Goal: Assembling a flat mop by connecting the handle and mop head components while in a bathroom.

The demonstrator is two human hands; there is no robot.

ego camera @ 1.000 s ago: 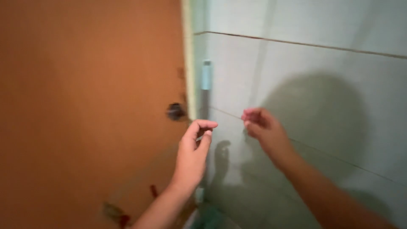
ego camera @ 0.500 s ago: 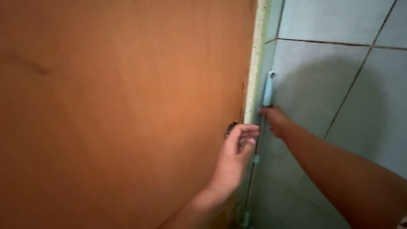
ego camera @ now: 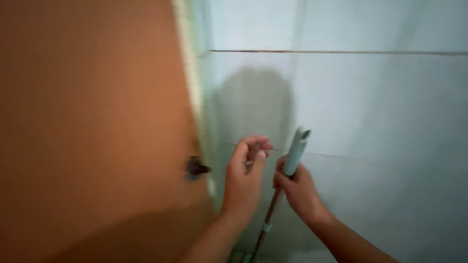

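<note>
Within the right hand's [ego camera: 298, 191] fingers [ego camera: 280, 179], pale-blue mop handle [ego camera: 295, 152], upright.

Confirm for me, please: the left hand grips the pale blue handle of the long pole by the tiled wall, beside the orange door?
Not quite: the head view shows the right hand gripping the pale blue handle. The left hand hovers beside it, holding nothing. The rest is right.

Head-worn view, close, facing door edge [ego camera: 97, 122] and tiled wall [ego camera: 380, 107]

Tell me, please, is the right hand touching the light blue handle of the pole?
Touching: the head view shows the right hand wrapped around the pole's light blue handle.
</note>
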